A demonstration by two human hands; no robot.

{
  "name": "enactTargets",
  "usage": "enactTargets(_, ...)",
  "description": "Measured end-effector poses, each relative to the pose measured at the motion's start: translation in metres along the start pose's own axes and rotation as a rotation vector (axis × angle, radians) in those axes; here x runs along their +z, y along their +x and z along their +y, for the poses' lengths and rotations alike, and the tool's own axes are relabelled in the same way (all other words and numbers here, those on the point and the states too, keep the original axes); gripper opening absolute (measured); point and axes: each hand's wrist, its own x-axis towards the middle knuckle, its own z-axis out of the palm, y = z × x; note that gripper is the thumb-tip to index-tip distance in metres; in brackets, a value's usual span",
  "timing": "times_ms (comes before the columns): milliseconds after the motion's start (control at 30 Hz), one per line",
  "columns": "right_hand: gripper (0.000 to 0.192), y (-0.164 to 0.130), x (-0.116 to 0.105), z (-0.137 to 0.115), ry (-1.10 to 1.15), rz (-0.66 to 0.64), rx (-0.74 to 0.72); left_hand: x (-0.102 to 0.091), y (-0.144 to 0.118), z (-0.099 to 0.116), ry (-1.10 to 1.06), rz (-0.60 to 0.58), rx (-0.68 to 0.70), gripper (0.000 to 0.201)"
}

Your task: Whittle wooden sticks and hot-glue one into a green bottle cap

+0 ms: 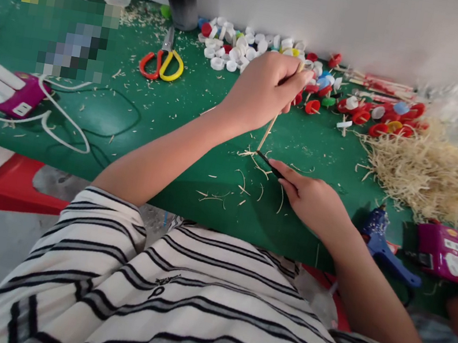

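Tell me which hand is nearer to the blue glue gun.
Right. The right hand, holding a dark blade, lies just left of the blue glue gun. The left hand, holding a wooden stick, is farther up the green table.

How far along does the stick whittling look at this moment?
Done: a large heap of wood shavings lies on the green table, and capped sticks sit at the back. In hand: the left hand holds a thin wooden stick tip-down while the right hand sets a dark blade against its lower end. Left: loose bottle caps remain unused; the blue glue gun lies untouched.
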Motion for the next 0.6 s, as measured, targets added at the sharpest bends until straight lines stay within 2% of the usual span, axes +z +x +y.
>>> enactTargets(200,0.057,0.009,0.001,-0.005,-0.051,0.001,-0.016,-0.005,-0.002,-0.005,-0.025,-0.001,-0.018,0.046)
enactTargets(467,0.055,0.001,-0.001,0.008,0.013,-0.021,-0.008,-0.009,-0.001,-0.007,0.026,-0.018,-0.062,0.044)
enactTargets(600,0.053,0.003,-0.003,0.019,0.086,-0.022,-0.092,-0.006,0.003,-0.001,0.075,-0.066,-0.110,0.041)
